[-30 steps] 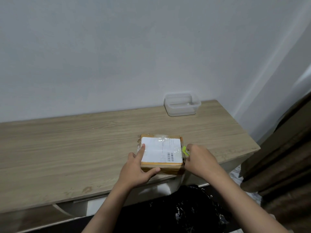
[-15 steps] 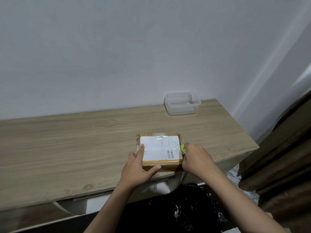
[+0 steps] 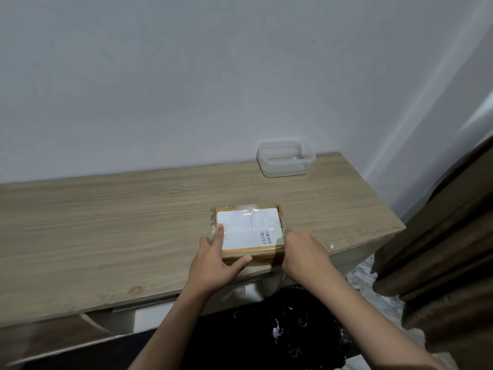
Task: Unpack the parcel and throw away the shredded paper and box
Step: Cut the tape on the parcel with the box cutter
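Parcel [image 3: 249, 232] on surface [image 3: 106, 222] | left hand [image 3: 213, 260] fingers clamp near-left corner, steadying | right hand [image 3: 304, 256] fingers curled on green cutter [image 3: 284, 231] at right-edge tape

taped parcel [image 3: 248, 231] on desk [image 3: 106, 222], hands gripping
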Demonstrator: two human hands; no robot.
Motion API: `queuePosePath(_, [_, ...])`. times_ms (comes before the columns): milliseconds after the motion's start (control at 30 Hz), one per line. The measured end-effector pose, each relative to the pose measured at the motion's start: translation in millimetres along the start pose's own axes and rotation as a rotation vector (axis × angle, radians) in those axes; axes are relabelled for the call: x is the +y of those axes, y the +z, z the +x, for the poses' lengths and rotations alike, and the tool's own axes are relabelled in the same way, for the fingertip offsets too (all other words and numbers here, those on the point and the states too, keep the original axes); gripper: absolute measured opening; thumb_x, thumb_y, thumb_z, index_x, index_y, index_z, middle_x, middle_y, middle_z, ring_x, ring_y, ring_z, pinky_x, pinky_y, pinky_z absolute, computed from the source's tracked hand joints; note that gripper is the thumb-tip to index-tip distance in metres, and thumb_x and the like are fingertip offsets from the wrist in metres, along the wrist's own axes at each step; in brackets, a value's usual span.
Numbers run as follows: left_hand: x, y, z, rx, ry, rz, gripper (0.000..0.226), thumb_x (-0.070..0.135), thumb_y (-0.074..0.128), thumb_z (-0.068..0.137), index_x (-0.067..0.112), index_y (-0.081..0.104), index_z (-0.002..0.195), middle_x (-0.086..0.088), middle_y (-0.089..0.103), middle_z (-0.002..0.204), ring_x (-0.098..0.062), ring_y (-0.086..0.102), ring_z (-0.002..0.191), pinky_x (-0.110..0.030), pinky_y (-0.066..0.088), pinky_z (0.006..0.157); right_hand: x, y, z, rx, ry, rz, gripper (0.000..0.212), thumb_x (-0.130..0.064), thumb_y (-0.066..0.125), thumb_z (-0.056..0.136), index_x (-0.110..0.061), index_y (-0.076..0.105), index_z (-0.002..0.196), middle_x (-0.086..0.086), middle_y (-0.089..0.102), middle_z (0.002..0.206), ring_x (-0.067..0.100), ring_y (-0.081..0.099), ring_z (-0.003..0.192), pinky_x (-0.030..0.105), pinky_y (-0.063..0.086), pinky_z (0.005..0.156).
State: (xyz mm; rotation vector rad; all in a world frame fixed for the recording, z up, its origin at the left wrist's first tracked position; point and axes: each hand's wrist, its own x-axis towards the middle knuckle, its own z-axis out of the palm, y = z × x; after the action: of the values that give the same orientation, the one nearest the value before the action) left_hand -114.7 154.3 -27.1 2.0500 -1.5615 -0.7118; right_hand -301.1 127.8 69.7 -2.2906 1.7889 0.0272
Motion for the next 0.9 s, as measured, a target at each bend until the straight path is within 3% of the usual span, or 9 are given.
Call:
queuePosePath(267, [3,2,-2,0.01,-0.02,-0.005,0.105,0.076,0.057,0.066,0.034,0.007,0.149,-0.002,0.035,0.117,-0.024,0.052,0.108,-0.033,0.045,0.087,16,-9,-10,-0.036,0.0,0.045,0.022,-0.006,0.046,0.074,-0.01,0.054,0.095,0.017,0.063,0.1,0.037,0.059,0.097,0.031,0.039,0.065])
queuePosePath(400, [1,1,-1,0.004,-0.023,-0.003,0.105,0.077,0.057,0.066,0.035,0.006,0.148,-0.002,0.036,0.119,-0.023,0.052,0.109,-0.033,0.046,0.087,25,-9,-14,-0.005,0.002,0.121,0.032,-0.011,0.047,0.074,-0.011,0.06,0.103,0.017,0.067,0.099,0.036,0.06,0.099,0.036,0.049,0.076])
queuePosePath(500, [0,0,1,0.002,-0.019,0.022,0.106,0.078,0.057,0.065,0.037,0.006,0.148,-0.002,0.038,0.121,-0.022,0.052,0.109,-0.033,0.046,0.086,33,-15,-15,0.05,0.031,0.169,0.034,-0.016,0.052,0.074,-0.017,0.063,0.107,0.014,0.07,0.096,0.034,0.061,0.097,0.033,0.047,0.077])
queuePosePath(567, [-1,-2,5,0.014,-0.024,0.041,0.104,0.077,0.057,0.065,0.039,0.008,0.148,-0.002,0.04,0.12,-0.022,0.055,0.107,-0.033,0.046,0.085,41,-20,-17,0.106,0.063,0.201,0.031,-0.018,0.056,0.076,-0.021,0.065,0.105,0.007,0.067,0.078,0.029,0.062,0.084,0.028,0.042,0.067])
queuePosePath(633, [-6,-8,13,0.027,-0.041,0.063,0.102,0.077,0.058,0.064,0.041,0.01,0.147,-0.003,0.042,0.12,-0.024,0.056,0.108,-0.034,0.047,0.087,49,-21,-16,0.156,0.077,0.28,0.024,-0.021,0.06,0.078,-0.025,0.069,0.1,-0.01,0.051,0.058,0.014,0.052,0.059,0.023,0.035,0.054])
queuePosePath(700, [-13,-16,24,0.053,-0.054,0.094,0.096,0.075,0.059,0.065,0.043,0.016,0.145,-0.005,0.044,0.118,-0.027,0.056,0.108,-0.037,0.048,0.088,54,-15,-12,0.215,0.085,0.406,0.017,-0.022,0.066,0.08,-0.024,0.073,0.096,-0.016,0.045,0.053,0.003,0.042,0.049,0.012,0.032,0.046])
queuePosePath(800, [-21,-28,36,0.184,-0.068,0.111,0.081,0.064,0.063,0.071,0.044,0.028,0.141,-0.006,0.045,0.107,-0.031,0.056,0.103,-0.04,0.049,0.085,57,2,-6,0.28,0.108,0.604,0.016,-0.017,0.07,0.077,-0.024,0.076,0.091,-0.014,0.066,0.067,-0.004,0.054,0.054,0.005,0.037,0.051])
queuePosePath(900, [-23,-30,39,0.369,-0.133,0.039,0.072,0.051,0.066,0.075,0.029,0.038,0.137,-0.014,0.044,0.118,-0.036,0.05,0.113,-0.046,0.047,0.089,55,19,0,0.265,0.13,0.768,0.025,-0.008,0.067,0.076,-0.024,0.075,0.093,-0.01,0.071,0.082,-0.013,0.056,0.059,0.002,0.038,0.054])
